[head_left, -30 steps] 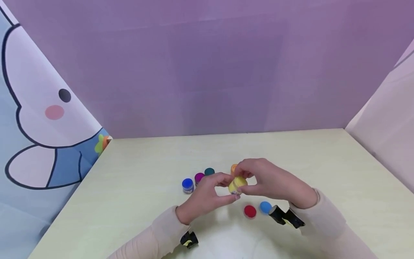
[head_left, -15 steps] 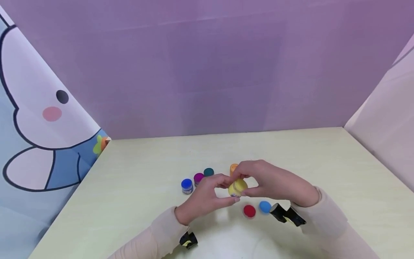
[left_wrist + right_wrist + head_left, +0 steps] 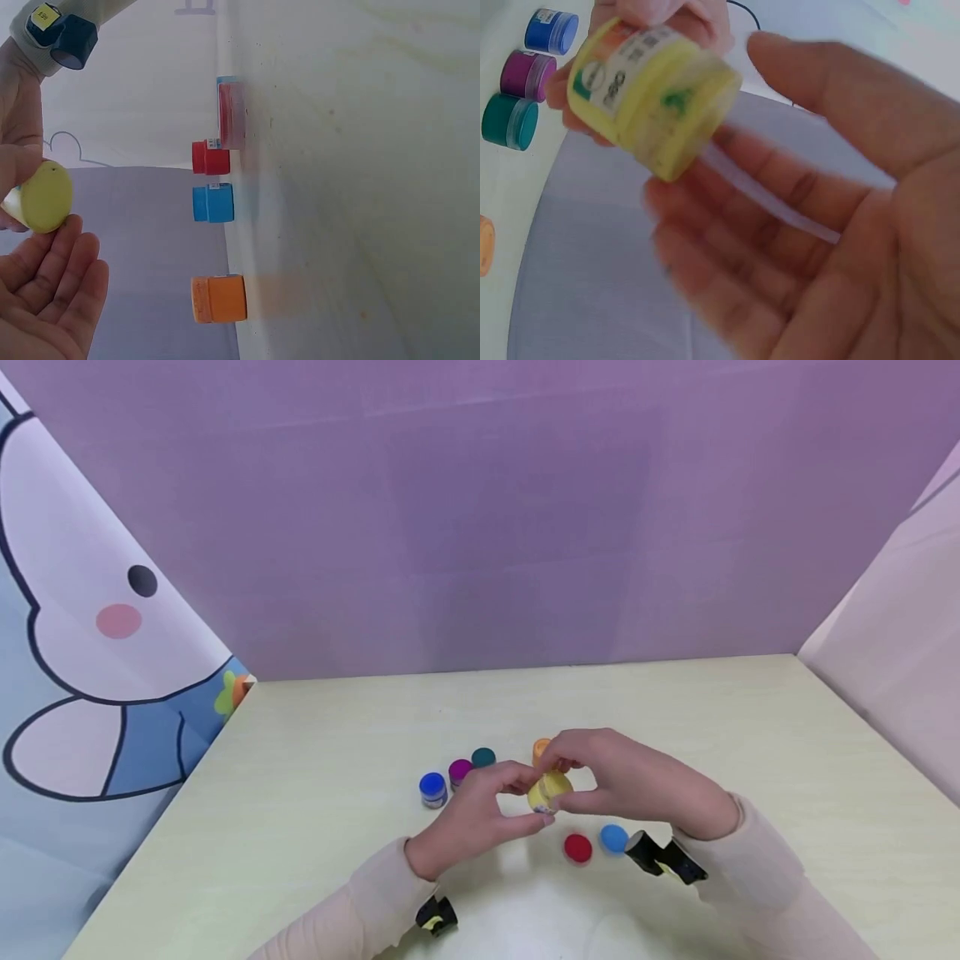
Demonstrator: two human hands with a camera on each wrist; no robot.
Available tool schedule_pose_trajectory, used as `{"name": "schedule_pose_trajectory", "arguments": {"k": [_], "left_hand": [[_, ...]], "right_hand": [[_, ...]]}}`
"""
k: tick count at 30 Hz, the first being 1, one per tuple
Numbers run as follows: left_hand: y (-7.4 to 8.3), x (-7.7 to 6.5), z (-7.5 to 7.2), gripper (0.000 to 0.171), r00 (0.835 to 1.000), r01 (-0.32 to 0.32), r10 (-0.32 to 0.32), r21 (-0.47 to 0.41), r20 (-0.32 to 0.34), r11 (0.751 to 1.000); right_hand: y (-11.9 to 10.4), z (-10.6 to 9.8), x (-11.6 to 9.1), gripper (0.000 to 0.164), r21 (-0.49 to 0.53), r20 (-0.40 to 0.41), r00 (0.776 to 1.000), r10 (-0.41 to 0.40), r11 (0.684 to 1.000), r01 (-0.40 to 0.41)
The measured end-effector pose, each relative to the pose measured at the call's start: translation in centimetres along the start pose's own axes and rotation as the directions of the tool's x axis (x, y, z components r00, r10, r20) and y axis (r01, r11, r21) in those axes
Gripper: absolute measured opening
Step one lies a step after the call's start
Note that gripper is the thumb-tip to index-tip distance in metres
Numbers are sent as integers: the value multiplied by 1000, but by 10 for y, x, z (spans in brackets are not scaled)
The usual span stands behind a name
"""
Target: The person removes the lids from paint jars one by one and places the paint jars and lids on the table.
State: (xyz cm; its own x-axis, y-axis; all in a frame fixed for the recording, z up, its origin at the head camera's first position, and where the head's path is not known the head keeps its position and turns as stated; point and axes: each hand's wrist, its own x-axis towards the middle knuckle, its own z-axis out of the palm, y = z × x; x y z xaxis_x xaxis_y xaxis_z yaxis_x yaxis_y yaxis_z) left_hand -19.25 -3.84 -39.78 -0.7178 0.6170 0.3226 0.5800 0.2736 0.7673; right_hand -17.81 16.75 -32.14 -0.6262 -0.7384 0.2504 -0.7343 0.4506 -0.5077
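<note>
A small yellow paint jar (image 3: 550, 787) is held a little above the table between both hands. My left hand (image 3: 480, 810) holds it from the left, fingers above and thumb below. From the right, my right hand (image 3: 626, 772) pinches it between thumb and fingers. In the right wrist view the jar (image 3: 634, 79) is tilted, its printed label facing the camera and its lidded end toward my right palm. A flat yellow end of the jar (image 3: 49, 196) shows in the left wrist view.
Blue (image 3: 432, 789), purple (image 3: 460, 770) and green (image 3: 483, 757) jars stand left of the hands. An orange jar (image 3: 540, 749) is behind them. Red (image 3: 577, 848) and light blue (image 3: 613, 837) jars stand nearer, by the right wrist. A pinkish-red object (image 3: 231, 115) shows beyond them.
Both hands stay nearly in place with the yellow paint jar. My right thumb slid toward its lower edge, then back onto it, and the jar's visible seam has shifted slightly.
</note>
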Motion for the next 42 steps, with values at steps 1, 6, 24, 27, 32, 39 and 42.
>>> {"name": "schedule_pose_trajectory", "arguments": {"k": [1, 6, 24, 27, 32, 39, 42], "left_hand": [[0, 0, 0, 33, 1000, 4, -4, 1, -6, 1000], [0, 0, 0, 33, 1000, -4, 4, 13, -30, 1000], [-1, 1, 0, 34, 998, 15, -13, 34, -64, 999], [-1, 1, 0, 33, 998, 16, -15, 26, -61, 1000], [-1, 0, 0, 32, 999, 17, -16, 16, -49, 1000], [0, -2, 0, 33, 999, 9, -9, 7, -35, 1000], [0, -3, 0, 33, 1000, 7, -7, -4, -25, 1000]], "right_hand": [[0, 0, 0, 17, 0, -8, 999, 38, 999, -38], [-1, 5, 0, 21, 20, -41, 981, 192, 981, -191], [-4, 9, 3, 22, 15, -70, 960, 272, 962, -272], [-4, 8, 3, 21, 6, -64, 967, 246, 969, -246], [-5, 7, 2, 19, -12, -39, 981, 189, 982, -189], [-4, 5, 1, 22, -17, -18, 998, 57, 998, -57], [-3, 5, 0, 27, -3, 9, 1000, -5, 1000, 6]]}}
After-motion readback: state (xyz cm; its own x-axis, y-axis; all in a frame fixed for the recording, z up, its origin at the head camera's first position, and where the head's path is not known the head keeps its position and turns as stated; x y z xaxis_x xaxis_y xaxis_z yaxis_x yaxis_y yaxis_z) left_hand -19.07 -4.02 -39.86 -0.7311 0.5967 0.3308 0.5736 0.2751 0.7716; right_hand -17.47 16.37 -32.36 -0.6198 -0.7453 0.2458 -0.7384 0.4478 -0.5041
